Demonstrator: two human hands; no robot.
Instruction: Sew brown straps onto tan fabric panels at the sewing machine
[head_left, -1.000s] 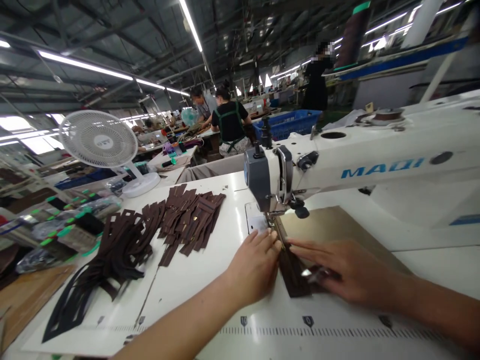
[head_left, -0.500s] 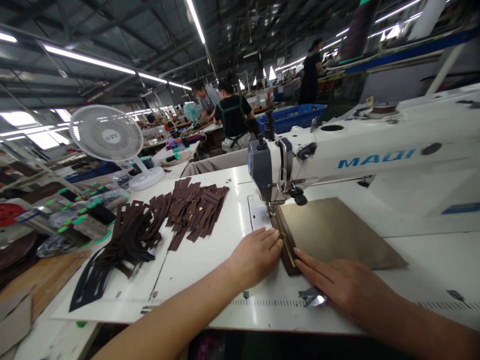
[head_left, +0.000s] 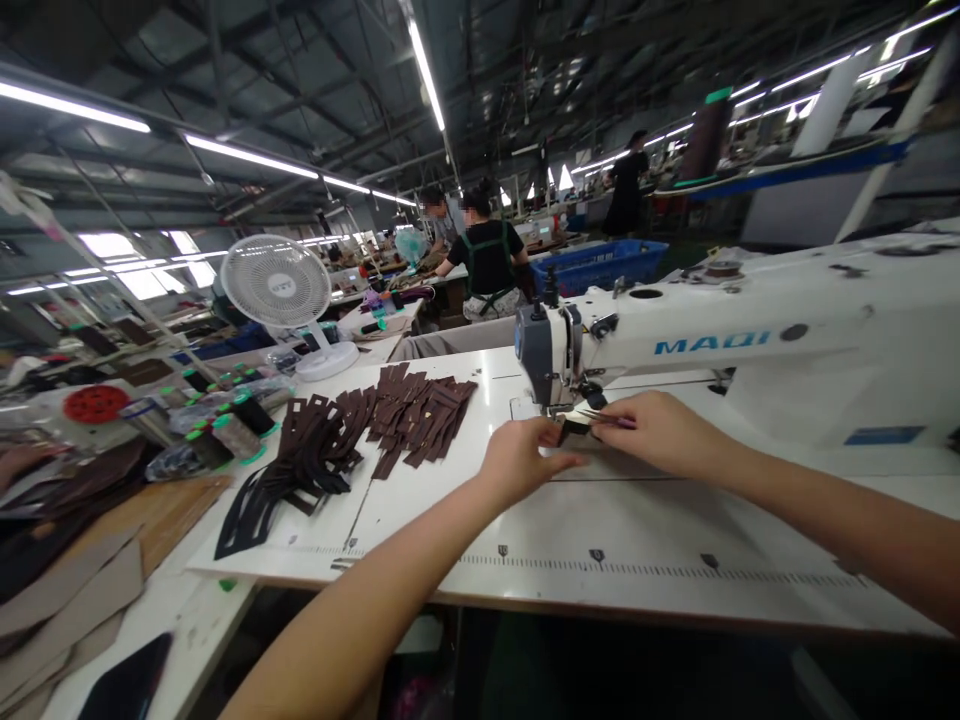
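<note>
At the white sewing machine (head_left: 555, 350), a small dark piece of material (head_left: 576, 426) with a pale edge shows under the presser foot area, between my hands. My left hand (head_left: 517, 460) is at its left side, fingers curled at the edge and the thumb stretched out below. My right hand (head_left: 656, 428) pinches slim, pointed thread snips (head_left: 600, 416), tips towards the needle area. The zip and most of the brown panel are hidden or out of sight.
Brown strips (head_left: 420, 415) and black curved strips (head_left: 300, 480) lie in piles on the left of the machine table. Beyond them stand a white fan (head_left: 277, 285) and thread spools (head_left: 240, 435). A phone (head_left: 127, 680) lies lower left. Other people work behind.
The snips have left the table front and are in my right hand, now up by the needle. My left hand moved up slightly. The brown panel with the zip is no longer spread before me.
</note>
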